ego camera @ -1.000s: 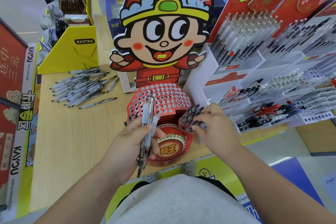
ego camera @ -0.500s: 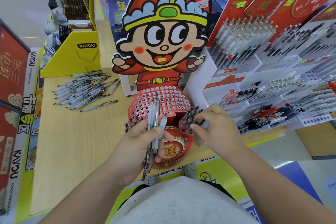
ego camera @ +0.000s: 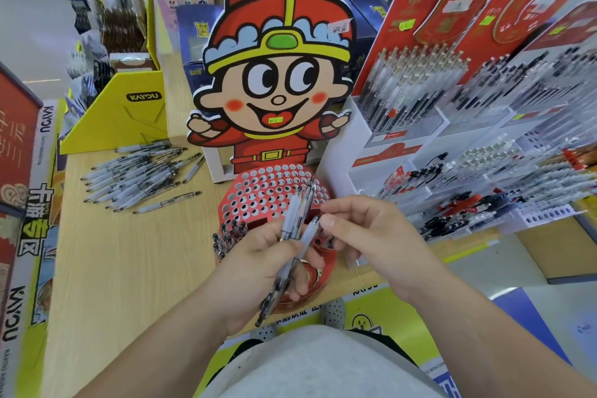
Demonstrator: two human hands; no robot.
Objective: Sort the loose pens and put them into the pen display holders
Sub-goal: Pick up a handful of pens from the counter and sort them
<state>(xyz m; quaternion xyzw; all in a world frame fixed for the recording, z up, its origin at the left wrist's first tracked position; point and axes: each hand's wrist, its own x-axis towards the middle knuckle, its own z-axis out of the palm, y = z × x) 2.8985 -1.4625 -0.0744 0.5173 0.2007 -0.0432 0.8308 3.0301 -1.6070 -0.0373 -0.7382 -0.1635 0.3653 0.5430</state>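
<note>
Your left grip (ego camera: 258, 268) is curled round a small bundle of pens (ego camera: 290, 216), with the thumb across the front and the fingers wrapped behind. The bundle runs slantwise through the fist. Its dark tips stick out below the heel of the hand, toward your body. The pale barrels rise above the thumb, fanned a little apart.

Your right grip (ego camera: 371, 236) meets the bundle from the right. Its thumb and forefinger are pinched on the upper end of the rightmost pen (ego camera: 309, 231), and the other fingers hang loosely curled beneath. That pen lies between both grips, its lower part inside the left fist and its top in the right pinch.

Both grips hover over the front of the red holder (ego camera: 268, 194), which stands on the table (ego camera: 113, 268), and they hide its lower front. Its sloping top, pierced with rows of round holes, shows just beyond the pen ends. A cluster of black-topped pens (ego camera: 229, 236) stands in the holder's left front, just beside your left knuckles.

Close behind the holder rises a cartoon cutout (ego camera: 277, 90). The loose pile (ego camera: 139, 178) lies on the table to the far left, well apart from both grips, near a yellow box (ego camera: 119, 113). To the right, white racks (ego camera: 452, 145) packed with pens stand just beside the holder.
</note>
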